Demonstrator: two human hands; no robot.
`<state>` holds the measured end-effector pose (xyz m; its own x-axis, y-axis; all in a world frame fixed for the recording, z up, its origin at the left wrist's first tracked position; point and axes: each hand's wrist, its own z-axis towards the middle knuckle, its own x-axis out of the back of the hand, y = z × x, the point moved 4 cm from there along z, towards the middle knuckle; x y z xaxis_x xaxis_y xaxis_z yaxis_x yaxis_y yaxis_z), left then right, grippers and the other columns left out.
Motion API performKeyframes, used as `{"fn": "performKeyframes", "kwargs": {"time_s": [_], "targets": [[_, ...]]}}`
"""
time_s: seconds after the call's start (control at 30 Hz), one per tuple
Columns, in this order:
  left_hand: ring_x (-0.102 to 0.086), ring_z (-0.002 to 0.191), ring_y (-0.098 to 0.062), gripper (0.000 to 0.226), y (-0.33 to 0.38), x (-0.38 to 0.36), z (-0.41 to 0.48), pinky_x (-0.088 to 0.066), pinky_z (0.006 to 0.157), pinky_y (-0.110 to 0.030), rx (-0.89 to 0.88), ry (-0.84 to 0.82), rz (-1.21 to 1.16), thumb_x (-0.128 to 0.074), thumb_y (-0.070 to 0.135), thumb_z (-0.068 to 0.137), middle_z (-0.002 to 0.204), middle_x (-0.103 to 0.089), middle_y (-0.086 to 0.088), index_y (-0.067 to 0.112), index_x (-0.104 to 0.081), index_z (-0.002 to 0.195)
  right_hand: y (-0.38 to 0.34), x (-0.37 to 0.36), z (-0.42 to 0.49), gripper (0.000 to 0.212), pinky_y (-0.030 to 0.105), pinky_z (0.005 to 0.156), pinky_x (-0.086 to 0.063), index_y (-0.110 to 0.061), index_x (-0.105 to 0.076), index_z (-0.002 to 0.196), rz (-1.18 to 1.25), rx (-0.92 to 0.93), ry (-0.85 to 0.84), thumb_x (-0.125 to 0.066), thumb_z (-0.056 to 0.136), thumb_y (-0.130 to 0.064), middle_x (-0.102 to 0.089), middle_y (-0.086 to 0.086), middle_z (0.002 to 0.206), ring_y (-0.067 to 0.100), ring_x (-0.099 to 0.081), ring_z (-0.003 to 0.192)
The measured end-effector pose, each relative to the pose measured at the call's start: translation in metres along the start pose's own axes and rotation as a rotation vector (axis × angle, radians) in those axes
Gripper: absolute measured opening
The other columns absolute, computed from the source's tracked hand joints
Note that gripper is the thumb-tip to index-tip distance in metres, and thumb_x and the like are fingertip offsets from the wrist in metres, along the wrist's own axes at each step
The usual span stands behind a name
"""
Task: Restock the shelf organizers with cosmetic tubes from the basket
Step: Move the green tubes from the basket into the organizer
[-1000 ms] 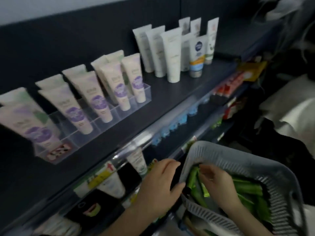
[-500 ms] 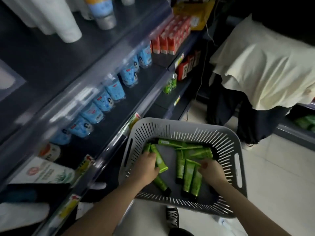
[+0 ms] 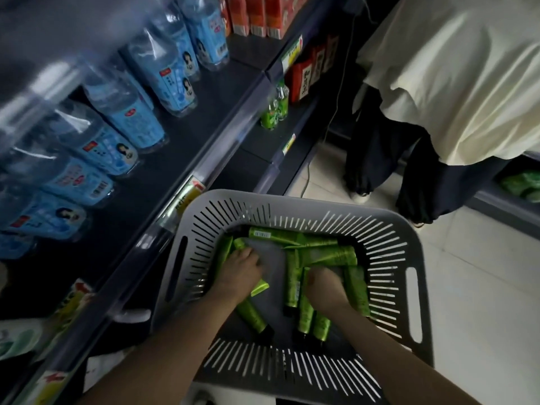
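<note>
Left hand (image 3: 239,273) fingers curl round glossy green tubes (image 3: 280,236) lying loose in the grey slotted plastic basket (image 3: 388,247). Right hand (image 3: 324,285) fingers curl down among the tubes; grip cannot be told. Clear blue-labelled bottles (image 3: 137,118) stand on the dark shelf (image 3: 222,92) left of the fingers.

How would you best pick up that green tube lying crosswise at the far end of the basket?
Pinch the far tube around its mid-body, coming straight down from above. It lies flat and crosswise with its upper side uncovered and neither hand on it, while the basket wall close behind probably leaves little room for a sideways approach.
</note>
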<state>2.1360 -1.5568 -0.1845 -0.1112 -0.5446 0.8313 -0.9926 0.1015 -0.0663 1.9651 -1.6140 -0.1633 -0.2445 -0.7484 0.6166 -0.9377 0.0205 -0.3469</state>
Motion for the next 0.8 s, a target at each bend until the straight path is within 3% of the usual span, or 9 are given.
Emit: {"fn": "performKeyframes", "kwargs": {"time_s": [0.07,0.13,0.23,0.33,0.5,0.57,0.6,0.7,0.8], "targets": [[-0.064,0.08,-0.029,0.029,-0.003,0.001,0.006,-0.054,0.071,-0.037,-0.035,0.096,0.015,-0.078,0.015,0.048,0.078,-0.065,-0.007,0.014,-0.07,0.076,-0.006,-0.011,0.006,0.015,0.031,0.076,-0.048,-0.008,-0.062,0.078,-0.011,-0.004,-0.003,-0.06,0.085,-0.02,-0.068,0.019,0.104,0.033,-0.063,0.102],[-0.062,0.07,-0.027,0.011,-0.004,0.005,0.008,-0.054,0.069,-0.036,-0.056,0.214,0.048,-0.065,0.015,0.054,0.068,-0.061,-0.004,0.013,-0.067,0.064,-0.01,-0.02,0.01,0.02,0.031,0.075,-0.049,-0.006,-0.065,0.091,-0.007,-0.041,0.021,-0.061,0.086,-0.025,-0.068,0.017,0.106,0.032,-0.063,0.102],[-0.06,0.063,-0.023,0.021,-0.008,0.01,0.008,-0.051,0.062,-0.031,-0.087,0.267,0.073,-0.043,0.015,0.063,0.061,-0.056,0.0,0.017,-0.063,0.057,-0.021,-0.029,0.011,0.03,0.032,0.079,-0.05,-0.006,-0.062,0.102,-0.052,-0.056,0.058,-0.063,0.085,-0.03,-0.067,0.015,0.109,0.031,-0.064,0.104],[-0.059,0.055,-0.023,0.007,-0.014,0.016,0.005,-0.049,0.053,-0.029,-0.116,0.275,0.065,-0.062,0.012,0.051,0.056,-0.055,-0.001,0.017,-0.061,0.056,-0.029,-0.036,0.012,0.029,0.033,0.083,-0.051,-0.005,-0.057,0.109,-0.113,-0.031,0.057,-0.059,0.089,-0.025,-0.066,0.014,0.113,0.031,-0.063,0.108],[-0.055,0.046,-0.022,0.039,-0.019,0.027,0.005,-0.042,0.044,-0.025,-0.087,0.235,-0.063,-0.082,0.01,0.026,0.052,-0.05,-0.002,0.015,-0.056,0.054,-0.033,-0.032,0.009,0.023,0.031,0.081,-0.051,-0.007,-0.063,0.107,-0.132,-0.09,0.047,-0.056,0.086,-0.016,-0.066,0.01,0.113,0.028,-0.063,0.108],[-0.056,0.049,-0.025,0.037,-0.02,0.038,0.001,-0.039,0.043,-0.027,-0.033,0.239,-0.172,-0.082,0.006,0.032,0.058,-0.051,-0.005,0.012,-0.057,0.059,-0.032,-0.029,0.007,0.024,0.031,0.076,-0.05,-0.005,-0.066,0.1,-0.019,-0.135,-0.049,-0.062,0.08,-0.017,-0.068,0.011,0.105,0.028,-0.065,0.104],[-0.06,0.058,-0.028,0.031,-0.02,0.042,-0.002,-0.043,0.048,-0.03,-0.005,0.259,-0.273,-0.08,0.004,0.045,0.067,-0.056,-0.007,0.01,-0.061,0.069,-0.031,-0.027,0.005,0.021,0.031,0.072,-0.051,-0.004,-0.067,0.094,0.05,-0.157,-0.116,-0.065,0.076,-0.016,-0.068,0.011,0.095,0.028,-0.066,0.098],[-0.06,0.096,-0.029,0.024,-0.028,0.057,-0.014,-0.049,0.079,-0.037,0.165,0.357,-0.647,-0.065,0.007,0.081,0.105,-0.061,-0.01,0.007,-0.063,0.105,-0.028,-0.021,-0.002,0.016,0.034,0.063,-0.055,-0.003,-0.061,0.084,0.37,-0.209,-0.267,-0.066,0.069,-0.004,-0.058,0.012,0.079,0.029,-0.062,0.08],[-0.06,0.097,-0.023,0.021,-0.036,0.077,-0.035,-0.048,0.082,-0.031,0.312,0.431,-0.883,-0.064,0.008,0.084,0.103,-0.065,-0.007,0.009,-0.063,0.105,-0.035,0.001,-0.014,0.01,0.026,0.053,-0.049,-0.007,-0.056,0.077,0.587,-0.157,-0.293,-0.061,0.075,0.001,-0.053,0.006,0.067,0.019,-0.054,0.062]]}}
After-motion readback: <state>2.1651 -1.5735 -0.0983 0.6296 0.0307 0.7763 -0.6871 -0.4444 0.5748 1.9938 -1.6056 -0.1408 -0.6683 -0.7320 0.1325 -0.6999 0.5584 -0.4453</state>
